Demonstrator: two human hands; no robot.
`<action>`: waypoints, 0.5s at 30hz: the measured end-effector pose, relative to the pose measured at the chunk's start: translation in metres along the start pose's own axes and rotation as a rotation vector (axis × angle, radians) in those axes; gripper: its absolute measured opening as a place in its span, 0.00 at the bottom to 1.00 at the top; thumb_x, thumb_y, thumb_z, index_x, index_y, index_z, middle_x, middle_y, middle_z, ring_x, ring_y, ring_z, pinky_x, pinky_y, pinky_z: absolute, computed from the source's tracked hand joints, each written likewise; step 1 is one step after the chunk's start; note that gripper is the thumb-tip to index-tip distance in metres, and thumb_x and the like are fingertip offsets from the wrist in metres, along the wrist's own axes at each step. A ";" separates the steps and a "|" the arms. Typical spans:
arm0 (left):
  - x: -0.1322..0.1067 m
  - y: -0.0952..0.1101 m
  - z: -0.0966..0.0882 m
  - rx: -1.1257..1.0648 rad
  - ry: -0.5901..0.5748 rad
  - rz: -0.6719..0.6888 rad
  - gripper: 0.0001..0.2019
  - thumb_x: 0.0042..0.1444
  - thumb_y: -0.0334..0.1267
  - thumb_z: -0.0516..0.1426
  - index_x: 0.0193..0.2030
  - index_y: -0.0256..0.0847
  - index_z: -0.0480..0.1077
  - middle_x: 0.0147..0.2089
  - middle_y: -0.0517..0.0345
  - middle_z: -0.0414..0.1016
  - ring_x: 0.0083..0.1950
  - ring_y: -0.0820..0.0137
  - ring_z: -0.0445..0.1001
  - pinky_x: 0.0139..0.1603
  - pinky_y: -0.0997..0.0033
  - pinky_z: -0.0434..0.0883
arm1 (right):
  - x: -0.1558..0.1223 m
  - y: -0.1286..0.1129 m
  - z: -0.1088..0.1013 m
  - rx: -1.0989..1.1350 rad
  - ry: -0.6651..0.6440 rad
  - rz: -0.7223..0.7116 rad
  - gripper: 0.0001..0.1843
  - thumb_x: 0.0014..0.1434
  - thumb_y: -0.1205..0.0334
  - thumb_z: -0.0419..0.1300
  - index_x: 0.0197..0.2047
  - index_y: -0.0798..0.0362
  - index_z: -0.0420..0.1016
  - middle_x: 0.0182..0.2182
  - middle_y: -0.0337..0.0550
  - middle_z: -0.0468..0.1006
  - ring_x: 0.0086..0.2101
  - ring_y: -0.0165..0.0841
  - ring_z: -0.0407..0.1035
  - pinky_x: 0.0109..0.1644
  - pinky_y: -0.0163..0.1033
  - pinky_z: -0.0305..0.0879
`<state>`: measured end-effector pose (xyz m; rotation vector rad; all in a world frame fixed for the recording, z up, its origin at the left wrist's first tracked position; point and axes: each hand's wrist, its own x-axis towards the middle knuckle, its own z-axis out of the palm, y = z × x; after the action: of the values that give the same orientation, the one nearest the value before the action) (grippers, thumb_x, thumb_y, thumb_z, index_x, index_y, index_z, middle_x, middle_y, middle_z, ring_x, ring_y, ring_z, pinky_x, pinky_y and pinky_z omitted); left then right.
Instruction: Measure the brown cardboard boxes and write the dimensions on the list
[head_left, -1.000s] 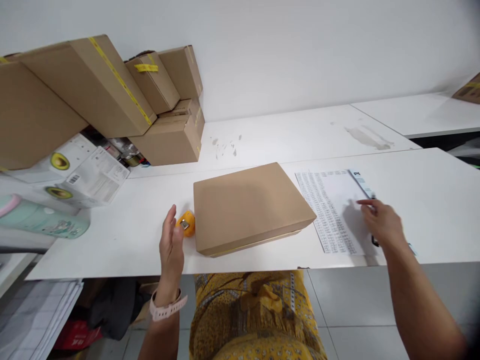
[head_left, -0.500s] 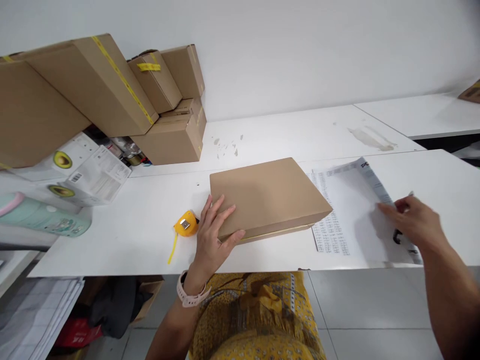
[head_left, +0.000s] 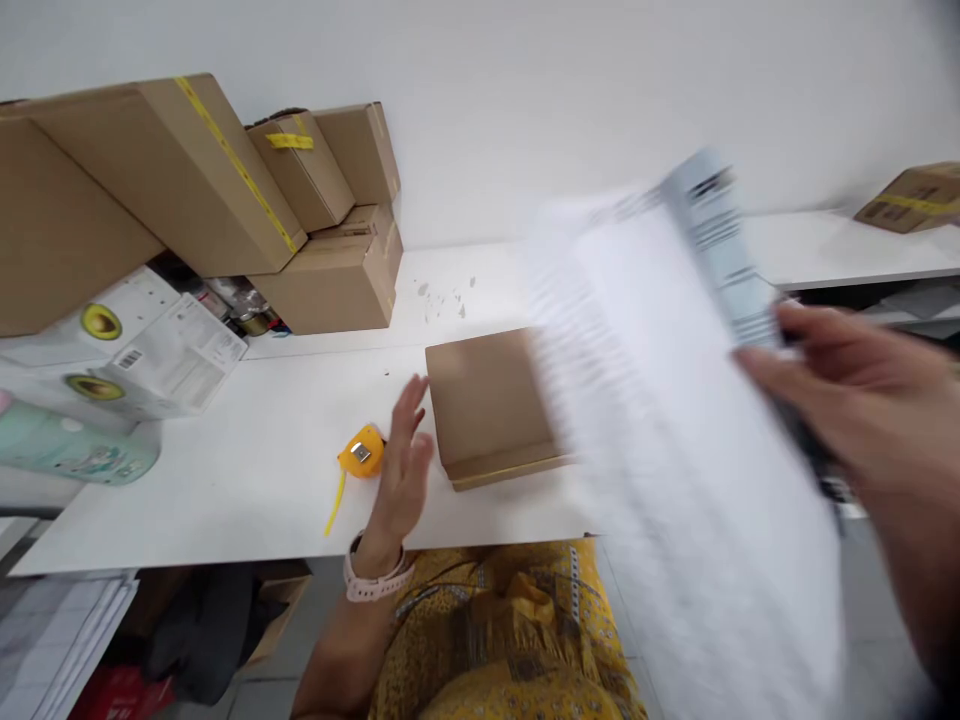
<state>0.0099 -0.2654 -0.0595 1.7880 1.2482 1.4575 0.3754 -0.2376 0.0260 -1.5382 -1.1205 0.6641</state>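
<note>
My right hand (head_left: 862,400), blurred, pinches the grey-blue printed edge of a white mailing bag (head_left: 675,400) between thumb and fingers. The bag hangs raised and tilted in front of the camera, with small rows of print along its side. Behind it, a flat brown cardboard box (head_left: 487,400) lies on the white table; its right part is hidden by the bag. Just left of the box, my left hand (head_left: 405,465) is lifted with fingers apart and nothing in it. Beside that hand rests a yellow tape measure (head_left: 362,450) with a short length of its blade out.
Stacked cardboard boxes (head_left: 322,290) stand at the back left against the wall. Before them are a white avocado-print box (head_left: 180,350) and a mint-green bottle (head_left: 75,445). A taped box (head_left: 911,197) sits far right. The white table (head_left: 285,500) ends close to my body.
My right hand has lifted the mailing bag off the table, up and to the left across the view. My left hand has come off the cardboard box.
</note>
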 end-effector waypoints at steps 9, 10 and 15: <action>0.076 0.022 -0.028 0.340 -0.092 0.188 0.24 0.66 0.52 0.56 0.66 0.50 0.65 0.74 0.50 0.59 0.76 0.55 0.52 0.73 0.43 0.53 | -0.013 0.020 0.059 -0.064 -0.348 0.062 0.31 0.50 0.47 0.71 0.57 0.43 0.79 0.38 0.40 0.74 0.28 0.29 0.68 0.26 0.35 0.69; 0.087 0.020 -0.024 0.393 -0.201 0.185 0.24 0.65 0.53 0.57 0.65 0.49 0.67 0.75 0.50 0.58 0.77 0.54 0.50 0.74 0.43 0.52 | -0.014 0.022 0.058 -0.096 -0.351 0.051 0.31 0.51 0.47 0.71 0.58 0.43 0.78 0.38 0.41 0.74 0.27 0.28 0.67 0.25 0.35 0.68; 0.131 0.001 0.004 0.529 -0.696 0.024 0.28 0.65 0.57 0.53 0.68 0.48 0.65 0.78 0.49 0.51 0.78 0.52 0.44 0.75 0.42 0.43 | -0.014 0.025 0.049 -0.279 -0.329 -0.094 0.31 0.54 0.44 0.67 0.60 0.43 0.76 0.38 0.42 0.75 0.25 0.28 0.63 0.24 0.38 0.68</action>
<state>0.0139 -0.1497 0.0026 2.3580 1.2776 0.4162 0.3352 -0.2290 -0.0136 -1.6338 -1.5780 0.7384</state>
